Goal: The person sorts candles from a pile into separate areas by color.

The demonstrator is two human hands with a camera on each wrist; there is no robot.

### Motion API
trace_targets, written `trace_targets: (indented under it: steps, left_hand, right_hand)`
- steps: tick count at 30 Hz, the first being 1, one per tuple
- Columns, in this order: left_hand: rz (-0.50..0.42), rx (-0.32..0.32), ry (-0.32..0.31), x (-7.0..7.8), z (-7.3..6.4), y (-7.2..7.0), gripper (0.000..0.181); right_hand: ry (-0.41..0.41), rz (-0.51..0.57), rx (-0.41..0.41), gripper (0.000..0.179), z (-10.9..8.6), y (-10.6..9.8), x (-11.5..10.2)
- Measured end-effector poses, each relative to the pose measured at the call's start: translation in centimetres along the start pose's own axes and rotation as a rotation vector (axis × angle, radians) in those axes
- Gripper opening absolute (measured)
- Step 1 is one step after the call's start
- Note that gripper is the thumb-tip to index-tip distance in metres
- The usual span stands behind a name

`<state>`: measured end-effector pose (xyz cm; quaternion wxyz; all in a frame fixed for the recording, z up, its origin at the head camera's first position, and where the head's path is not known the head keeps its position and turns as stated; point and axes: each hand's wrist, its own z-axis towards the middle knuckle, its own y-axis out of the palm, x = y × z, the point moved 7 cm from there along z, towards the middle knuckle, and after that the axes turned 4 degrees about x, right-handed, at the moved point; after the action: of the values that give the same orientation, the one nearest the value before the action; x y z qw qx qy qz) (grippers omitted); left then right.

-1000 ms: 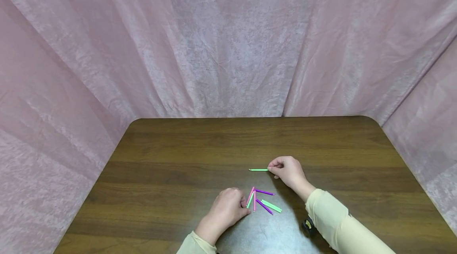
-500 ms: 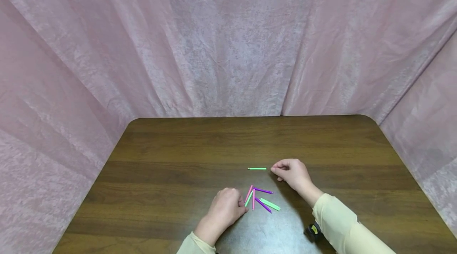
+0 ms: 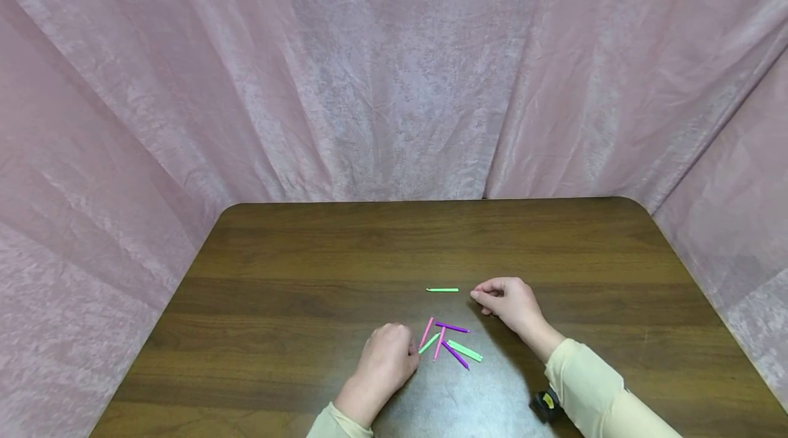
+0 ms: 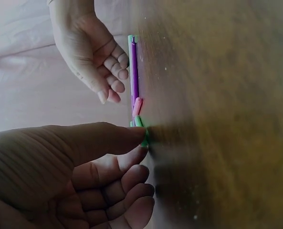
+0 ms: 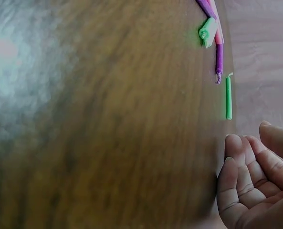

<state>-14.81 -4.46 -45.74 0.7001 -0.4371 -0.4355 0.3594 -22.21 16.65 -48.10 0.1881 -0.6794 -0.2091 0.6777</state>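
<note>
Thin birthday candles lie on the brown table. In the head view my left hand [image 3: 386, 356] is at the left of a loose group, its thumb and forefinger pinching the near end of a green candle [image 3: 429, 343]. Around that one are two pink candles [image 3: 426, 332], two purple candles [image 3: 455, 356] and green candles side by side [image 3: 464, 350]. Farther back a single green candle [image 3: 442, 290] lies crosswise. Just right of it is my right hand [image 3: 507, 301], holding nothing; the right wrist view shows its thumb [image 5: 277, 139] apart from its loosely bent fingers.
The wooden table [image 3: 295, 246] has rounded far corners. Pink velvety curtains [image 3: 394, 82] hang behind it and at both sides. A small black device with a yellow mark [image 3: 546, 402] is at the right wrist.
The right hand has let go of the far green candle and drawn back to the right. At the left hand, the green candle has swung to a flatter slant, and the pink candle beside it has tilted.
</note>
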Motion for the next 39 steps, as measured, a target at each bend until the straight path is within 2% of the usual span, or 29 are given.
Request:
trace_targets:
  steps: [9,18,22,29,34,39]
  left_hand:
    - [0.006,0.012,0.004,0.0,-0.2,0.1,0.023]
    - [0.004,0.057,0.019,0.1,-0.3,-0.2,0.034]
    - [-0.023,0.041,0.017,0.1,-0.3,-0.3,0.032]
    - [-0.065,-0.011,-0.017,-0.7,-0.3,-0.2,0.022]
    - [-0.098,-0.009,-0.063,-1.4,-0.3,-0.4,0.017]
    - [-0.111,0.009,-0.081,-1.6,-0.2,-0.8,0.019]
  right_hand:
    - [-0.005,-0.005,-0.005,0.015,-0.1,-0.1,0.0]
    - [0.001,0.001,-0.001,0.016,-0.1,0.0,0.1]
    - [0.009,0.003,0.003,0.016,0.0,-0.1,0.2]
    - [0.036,0.017,0.009,0.018,0.0,-0.2,0.5]
    - [0.052,0.025,0.015,0.021,-0.1,-0.2,0.6]
    - [0.051,0.036,0.012,0.022,-0.1,-0.2,0.5]
